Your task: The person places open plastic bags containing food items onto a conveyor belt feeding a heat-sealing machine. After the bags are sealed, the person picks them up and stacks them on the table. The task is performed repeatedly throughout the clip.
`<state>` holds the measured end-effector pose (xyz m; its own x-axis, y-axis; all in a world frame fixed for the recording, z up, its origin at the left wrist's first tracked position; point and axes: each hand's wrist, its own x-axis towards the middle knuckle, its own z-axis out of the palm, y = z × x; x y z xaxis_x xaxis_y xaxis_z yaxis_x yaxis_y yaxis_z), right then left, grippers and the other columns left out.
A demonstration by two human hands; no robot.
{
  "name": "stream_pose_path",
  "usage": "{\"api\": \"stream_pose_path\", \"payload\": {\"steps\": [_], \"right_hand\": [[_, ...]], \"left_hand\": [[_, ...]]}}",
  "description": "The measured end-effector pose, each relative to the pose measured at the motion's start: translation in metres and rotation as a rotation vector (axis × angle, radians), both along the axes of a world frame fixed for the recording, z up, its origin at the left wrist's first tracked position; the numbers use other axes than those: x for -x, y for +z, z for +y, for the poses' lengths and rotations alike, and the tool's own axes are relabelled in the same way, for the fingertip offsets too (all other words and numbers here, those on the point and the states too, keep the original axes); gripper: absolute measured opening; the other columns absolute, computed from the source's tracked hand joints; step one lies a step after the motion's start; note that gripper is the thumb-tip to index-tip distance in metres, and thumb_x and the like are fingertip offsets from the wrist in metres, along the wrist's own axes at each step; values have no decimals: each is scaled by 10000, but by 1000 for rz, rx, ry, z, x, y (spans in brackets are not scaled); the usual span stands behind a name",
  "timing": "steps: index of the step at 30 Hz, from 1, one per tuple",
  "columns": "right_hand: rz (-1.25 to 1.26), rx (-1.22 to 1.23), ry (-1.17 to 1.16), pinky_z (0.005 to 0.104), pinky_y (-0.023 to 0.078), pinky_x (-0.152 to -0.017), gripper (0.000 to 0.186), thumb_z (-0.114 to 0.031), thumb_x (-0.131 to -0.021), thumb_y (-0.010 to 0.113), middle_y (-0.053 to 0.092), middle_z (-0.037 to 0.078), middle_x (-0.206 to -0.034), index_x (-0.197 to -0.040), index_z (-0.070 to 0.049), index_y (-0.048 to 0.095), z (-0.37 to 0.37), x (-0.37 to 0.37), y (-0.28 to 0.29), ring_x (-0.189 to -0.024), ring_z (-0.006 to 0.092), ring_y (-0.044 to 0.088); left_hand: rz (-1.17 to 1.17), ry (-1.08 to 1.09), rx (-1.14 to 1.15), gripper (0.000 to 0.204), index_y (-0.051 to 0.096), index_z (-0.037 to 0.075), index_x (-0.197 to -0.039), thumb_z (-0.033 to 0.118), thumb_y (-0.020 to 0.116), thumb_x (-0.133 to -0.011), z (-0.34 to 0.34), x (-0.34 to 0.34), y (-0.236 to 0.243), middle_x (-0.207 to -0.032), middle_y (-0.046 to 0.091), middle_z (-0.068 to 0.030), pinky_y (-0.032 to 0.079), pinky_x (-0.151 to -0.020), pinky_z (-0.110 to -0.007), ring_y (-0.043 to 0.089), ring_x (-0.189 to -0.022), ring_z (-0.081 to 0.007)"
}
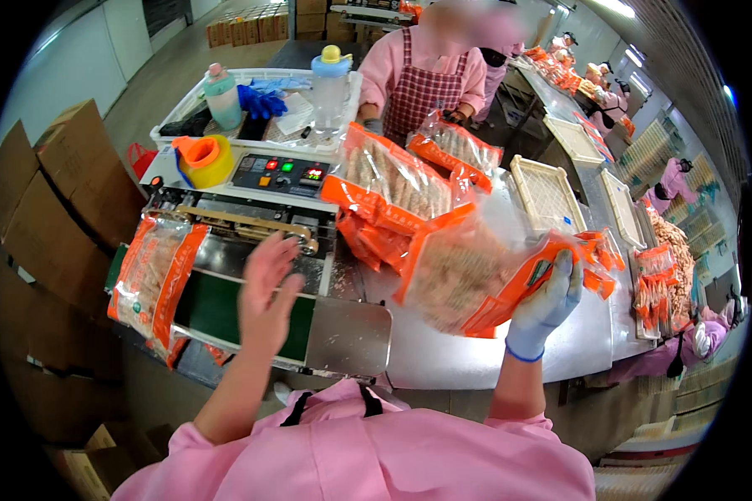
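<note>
- Top (351,463): pink, plain, loose fit, w/ soft folds & a few seam lines
- Sleeves (522,429): same pink, both end approx. at elbow; forearms (244,380) bare
- Straps (370,401): 2x, blk, narrow, at far edge of top
- L hand (269,292): bare
- R hand (550,296): in whitish-grey glove (533,321), wrist-length, w/ thin blue band (524,357) at cuff

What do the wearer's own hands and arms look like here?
The left hand is ungloved. The right hand wears a pale whitish glove with a blue cuff edge. Both forearms are bare below pink sleeves.
</note>
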<state>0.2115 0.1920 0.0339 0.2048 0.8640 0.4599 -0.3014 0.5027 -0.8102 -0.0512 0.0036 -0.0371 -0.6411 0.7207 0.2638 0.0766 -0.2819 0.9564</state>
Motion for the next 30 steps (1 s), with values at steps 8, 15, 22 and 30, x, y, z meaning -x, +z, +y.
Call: {"api": "stream_pose_path", "payload": {"steps": [8,15,22,30], "right_hand": [[221,260,147,247,463,-761,144,-162,-950,580,625,19,-902,-953,-32,642,-93,61,-101,-828,91,546],[204,297,148,233,441,-707,124,-165,-948,586,587,-9,-837,-900,-54,614,-103,56,-97,-779,68,524],[200,329,250,227,417,-707,117,-174,-963,562,575,-23,-865,-962,-64,603,-102,38,-110,-793,51,491],[119,409,212,217,380,-639,145,-158,-984,509,566,-41,-838,-915,-77,608,-105,35,-105,-744,41,461]], "left_hand": [[-147,-407,13,553,477,37,-1294,79,708,-794,-9,-25,-2,-1083,544,-42,422,-936,-269,532,-1025,-117],[39,-348,251,173,624,9,-1042,55,635,-876,-10,-16,20,-906,629,-22,484,-765,-227,590,-813,-75],[-361,-186,-100,153,589,21,-1026,155,565,-955,11,-24,-22,-791,571,19,419,-642,-192,491,-683,-44],[190,-88,-23,212,613,28,-1011,145,679,-847,-4,-23,-24,-815,622,-66,486,-728,-276,599,-744,-166]]}}
